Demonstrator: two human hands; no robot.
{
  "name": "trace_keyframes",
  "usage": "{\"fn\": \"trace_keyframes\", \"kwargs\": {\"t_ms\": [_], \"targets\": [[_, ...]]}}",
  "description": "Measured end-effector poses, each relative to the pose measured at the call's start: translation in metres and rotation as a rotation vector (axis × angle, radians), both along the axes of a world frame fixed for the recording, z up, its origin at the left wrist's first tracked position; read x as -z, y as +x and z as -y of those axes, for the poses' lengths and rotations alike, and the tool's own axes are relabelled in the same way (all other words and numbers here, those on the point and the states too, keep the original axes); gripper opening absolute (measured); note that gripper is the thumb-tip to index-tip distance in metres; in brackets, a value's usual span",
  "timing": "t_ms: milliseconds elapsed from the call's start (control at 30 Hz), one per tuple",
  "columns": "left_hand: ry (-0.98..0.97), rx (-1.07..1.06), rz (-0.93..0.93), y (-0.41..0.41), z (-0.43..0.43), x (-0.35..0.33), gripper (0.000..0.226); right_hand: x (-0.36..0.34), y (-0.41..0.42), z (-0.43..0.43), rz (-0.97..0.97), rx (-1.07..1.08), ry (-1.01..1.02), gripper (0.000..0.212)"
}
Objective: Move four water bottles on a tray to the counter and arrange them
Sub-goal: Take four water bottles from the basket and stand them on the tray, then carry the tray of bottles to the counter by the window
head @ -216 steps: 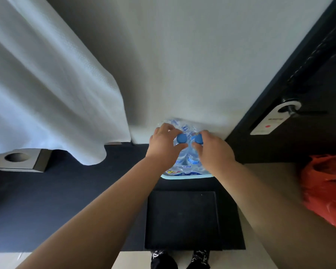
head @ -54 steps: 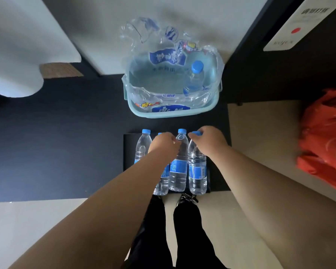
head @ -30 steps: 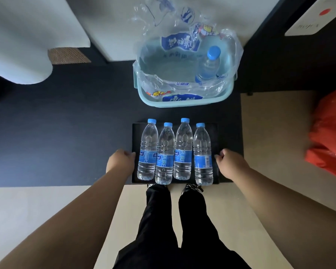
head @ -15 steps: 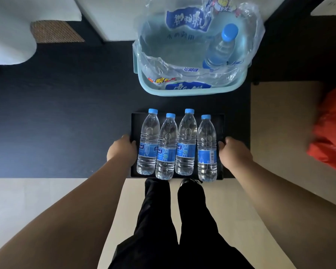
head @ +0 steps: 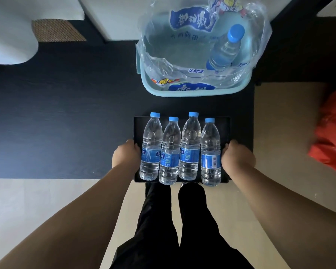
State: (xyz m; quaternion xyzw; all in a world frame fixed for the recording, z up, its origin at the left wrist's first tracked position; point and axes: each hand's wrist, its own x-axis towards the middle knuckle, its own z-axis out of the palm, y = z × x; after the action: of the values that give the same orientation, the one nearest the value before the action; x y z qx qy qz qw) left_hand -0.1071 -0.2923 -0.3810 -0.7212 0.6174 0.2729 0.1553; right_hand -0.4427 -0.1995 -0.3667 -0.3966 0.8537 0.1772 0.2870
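Black tray [head: 224, 129] sits on dark surface [head: 56, 113]; we grip it, left hand [head: 125, 156] and right hand [head: 236, 158] clamped on side edges; four bottles [head: 171, 150] loaded; carry and arranging remain

Four water bottles [head: 180, 150] upright in a row on black tray [head: 225, 125], left hand [head: 126, 154] and right hand [head: 237, 157] gripping its side edges, pale blue basin [head: 192, 92] beyond on dark counter [head: 56, 113]

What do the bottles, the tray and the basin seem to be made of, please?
Bottles: clear thin plastic, ribbed, glossy blue labels, blue plastic caps. Tray: black, matte, with a raised rim; plastic or leatherette, unclear. Basin: pale teal opaque plastic, smooth rim, lined with crinkled clear wrap.
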Motion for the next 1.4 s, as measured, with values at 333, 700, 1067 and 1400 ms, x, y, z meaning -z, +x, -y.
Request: {"fn": "trace_keyframes", "kwargs": {"t_ms": [333,700,1067,1400], "targets": [[-0.048,-0.063,-0.055,-0.002,-0.001,-0.038,0.023,-0.041,-0.002,-0.014,0.160,0.169,-0.095,0.030],[-0.238,-0.124,-0.156,-0.006,0.012,-0.150,0.028,-0.145,-0.021,0.010,0.302,0.172,-0.403,0.035],[-0.519,-0.212,-0.270,0.000,0.026,-0.287,0.024,-0.265,-0.035,0.066,0.347,0.058,-0.727,0.034],[-0.713,-0.396,-0.244,0.040,0.002,-0.370,0.028,-0.367,-0.003,0.106,0.351,-0.079,-0.782,0.032]]}}
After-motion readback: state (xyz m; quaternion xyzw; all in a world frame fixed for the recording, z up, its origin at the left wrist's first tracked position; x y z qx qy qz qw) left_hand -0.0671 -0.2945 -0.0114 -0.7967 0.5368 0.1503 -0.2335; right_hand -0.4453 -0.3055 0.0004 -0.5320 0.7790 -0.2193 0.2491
